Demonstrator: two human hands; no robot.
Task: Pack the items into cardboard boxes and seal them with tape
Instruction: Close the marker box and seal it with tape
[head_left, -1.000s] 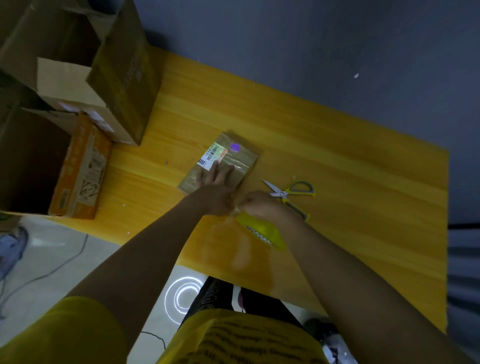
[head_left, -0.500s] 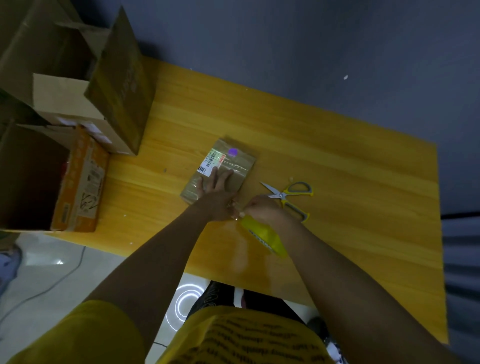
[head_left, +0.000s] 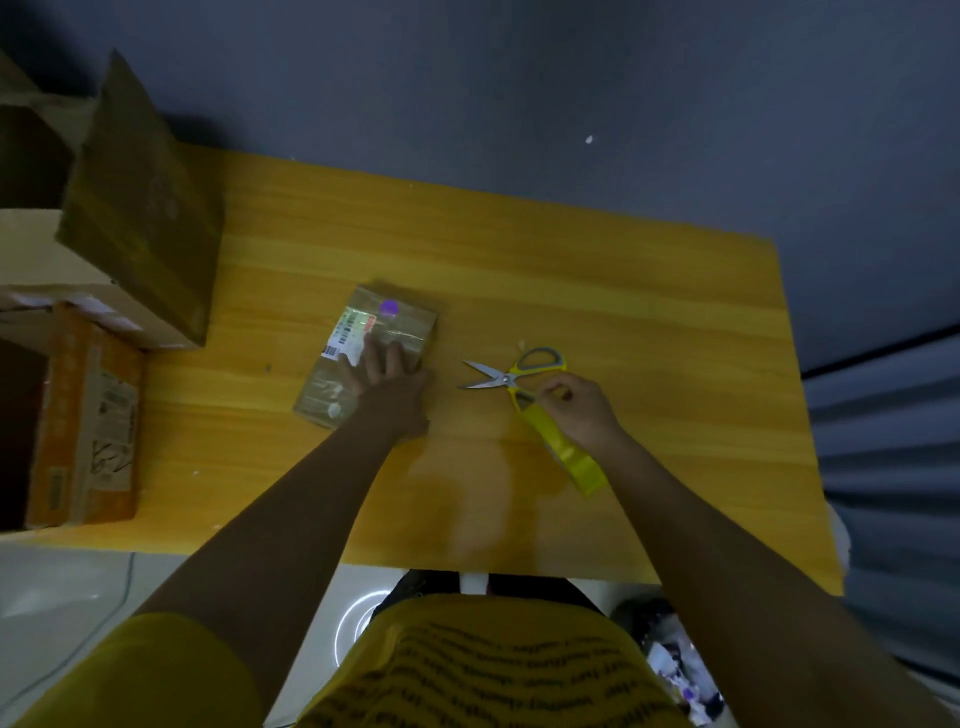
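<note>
Head view. We see a small taped cardboard parcel lying flat near the middle of the yellow wooden table, a barcode label and a purple sticker on its top face. The left hand lies on the parcel's near right part, fingers straight and spread, palm down, pressing it to the table.

To the right, well apart from the parcel, the right hand has its fingers curled around the upper end of a yellow tape dispenser, which slants down toward the table's near edge. Just beside that hand lie scissors with yellow and grey handles, blades parted and pointing toward the parcel; we cannot tell whether the fingers touch them.

At the far left we note an orange printed carton and large open brown cardboard boxes.
</note>
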